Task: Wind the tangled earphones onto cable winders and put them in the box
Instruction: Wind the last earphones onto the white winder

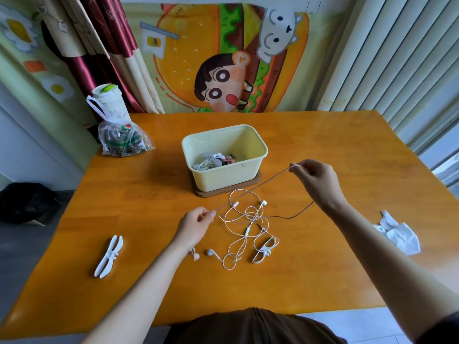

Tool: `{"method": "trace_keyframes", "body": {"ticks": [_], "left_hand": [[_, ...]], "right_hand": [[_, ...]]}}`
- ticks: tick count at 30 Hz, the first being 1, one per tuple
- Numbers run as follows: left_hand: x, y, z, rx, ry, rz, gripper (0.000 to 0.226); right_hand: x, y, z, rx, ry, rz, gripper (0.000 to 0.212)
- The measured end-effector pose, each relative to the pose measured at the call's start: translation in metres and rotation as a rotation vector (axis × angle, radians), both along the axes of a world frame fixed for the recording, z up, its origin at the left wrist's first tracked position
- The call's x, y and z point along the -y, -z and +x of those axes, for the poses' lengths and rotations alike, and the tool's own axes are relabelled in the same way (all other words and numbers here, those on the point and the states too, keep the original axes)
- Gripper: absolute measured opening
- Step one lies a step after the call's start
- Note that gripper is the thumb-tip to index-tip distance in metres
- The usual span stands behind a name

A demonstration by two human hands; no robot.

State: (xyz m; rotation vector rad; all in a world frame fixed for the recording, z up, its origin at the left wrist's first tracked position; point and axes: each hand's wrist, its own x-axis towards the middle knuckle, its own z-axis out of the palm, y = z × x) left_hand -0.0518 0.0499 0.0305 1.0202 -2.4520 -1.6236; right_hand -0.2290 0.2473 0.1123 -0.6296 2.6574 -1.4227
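- The left hand [197, 225], at centre frame, pinched a thin pinkish-brown cable [250, 191] between thumb and fingertips.
- The right hand [316, 182], higher and right of centre, pinched the same cable further along. The stretch between the two hands ran taut on a diagonal above the table [323, 256].
- The slack part trailed from under the right hand back toward the middle.
- The white earphones [248, 224] lay in a loose tangle on the table below that taut line, near the front of the box.
- The pale yellow box [223, 180] stood just above centre on a brown board [198, 192], with small white and dark items inside (too small to tell apart).
- One white cable winder [264, 249] lay at the tangle's lower right edge.
- A second winder [109, 255] lay well apart at lower left.
- A clear plastic bag [121, 140] sat at upper left, and a crumpled white cloth [397, 234] at far right.
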Motion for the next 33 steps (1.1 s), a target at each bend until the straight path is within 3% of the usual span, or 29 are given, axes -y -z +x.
{"method": "trace_keyframes", "body": {"ticks": [4, 6, 10, 13, 17, 24, 29, 33], "left_hand": [[0.006, -0.012, -0.009, -0.047, -0.196, 0.129, 0.014], [-0.002, -0.019, -0.015, -0.057, -0.234, 0.183, 0.026], [-0.025, -0.034, -0.021, -0.165, -0.033, 0.177, 0.047], [-0.039, -0.034, -0.026, -0.183, 0.126, 0.070, 0.044], [-0.042, -0.024, -0.027, -0.132, 0.185, -0.081, 0.027], [-0.028, -0.014, -0.020, -0.045, 0.124, -0.287, 0.020], [0.001, -0.006, -0.008, -0.025, -0.095, -0.078, 0.026], [0.015, -0.003, -0.001, -0.035, -0.258, 0.050, 0.027]], "right_hand": [[0.005, 0.011, 0.007, -0.092, -0.062, 0.151, 0.019], [0.014, 0.021, 0.017, -0.130, -0.168, 0.308, 0.018], [0.031, 0.037, 0.042, -0.059, -0.426, 0.446, 0.023], [0.040, 0.048, 0.058, -0.060, -0.565, 0.461, 0.033], [0.043, 0.055, 0.066, -0.072, -0.679, 0.408, 0.033], [0.031, 0.050, 0.065, 0.089, -0.594, 0.278, 0.020], [0.009, 0.059, 0.044, 0.104, -0.459, 0.292, 0.007], [-0.014, 0.075, 0.027, 0.095, -0.266, 0.305, 0.013]]}}
